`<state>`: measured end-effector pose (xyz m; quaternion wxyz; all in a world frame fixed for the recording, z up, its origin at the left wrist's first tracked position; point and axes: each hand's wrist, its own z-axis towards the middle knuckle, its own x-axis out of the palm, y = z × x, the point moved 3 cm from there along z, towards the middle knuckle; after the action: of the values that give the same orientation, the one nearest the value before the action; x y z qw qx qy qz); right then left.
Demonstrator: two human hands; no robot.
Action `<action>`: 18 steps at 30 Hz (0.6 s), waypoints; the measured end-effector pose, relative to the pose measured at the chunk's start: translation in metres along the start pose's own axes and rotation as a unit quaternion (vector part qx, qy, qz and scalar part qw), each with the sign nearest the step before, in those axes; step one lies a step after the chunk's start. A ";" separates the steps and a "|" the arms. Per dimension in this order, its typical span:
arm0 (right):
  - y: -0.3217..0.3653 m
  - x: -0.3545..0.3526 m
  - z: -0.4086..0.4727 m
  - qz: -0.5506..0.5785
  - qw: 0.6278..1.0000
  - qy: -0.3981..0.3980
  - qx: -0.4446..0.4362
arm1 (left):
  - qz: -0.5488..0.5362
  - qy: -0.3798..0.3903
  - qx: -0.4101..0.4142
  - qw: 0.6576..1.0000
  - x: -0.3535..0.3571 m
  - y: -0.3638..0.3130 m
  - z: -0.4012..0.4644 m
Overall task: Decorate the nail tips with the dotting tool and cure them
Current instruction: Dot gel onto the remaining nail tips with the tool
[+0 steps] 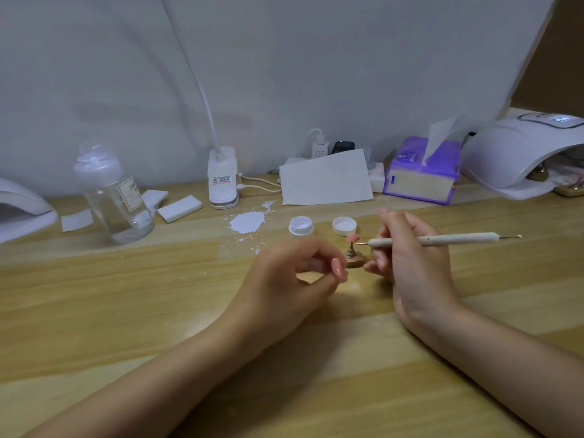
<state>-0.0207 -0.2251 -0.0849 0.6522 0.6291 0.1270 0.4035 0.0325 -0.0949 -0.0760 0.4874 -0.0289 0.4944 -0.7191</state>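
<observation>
The right hand (410, 263) holds the dotting tool (442, 239) in a narrow grip, its point just beside the pink nail tip (353, 238) on a small stand (352, 256) at desk (126, 311) centre; the left hand (294, 279), at the stand's 9 o'clock, has fingers curled near its base, though whether its grip holds it I cannot tell

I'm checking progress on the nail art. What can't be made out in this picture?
- Head view: any dots on the pink nail tip: too small.
- Stand base: partly hidden by the left hand and right hand.
- Curing lamp interior: dark, cut off by the right edge.
</observation>
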 end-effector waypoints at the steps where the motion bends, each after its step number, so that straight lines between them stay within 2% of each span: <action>1: 0.000 -0.001 0.000 -0.001 1.000 0.001 -0.008 | -0.037 0.011 -0.031 0.999 0.002 0.004 -0.002; 4: -0.001 -0.002 0.001 0.001 1.000 0.010 -0.026 | -0.110 0.011 -0.097 0.989 0.003 0.012 -0.004; 7: 0.002 0.000 0.000 0.001 0.998 0.037 -0.047 | -0.130 0.009 -0.111 0.985 0.003 0.015 -0.002; 15: 0.020 0.015 0.017 -0.143 0.981 0.107 -0.075 | -0.101 0.018 -0.103 0.989 0.005 0.017 -0.003; 18: 0.022 0.031 0.036 -0.237 0.958 0.135 -0.082 | -0.132 0.014 -0.124 0.983 0.006 0.018 -0.003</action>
<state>0.0156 -0.2320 -0.0481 0.7553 0.4646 0.3260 0.3276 0.0396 -0.0978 -0.0933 0.3739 -0.1437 0.5788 -0.7103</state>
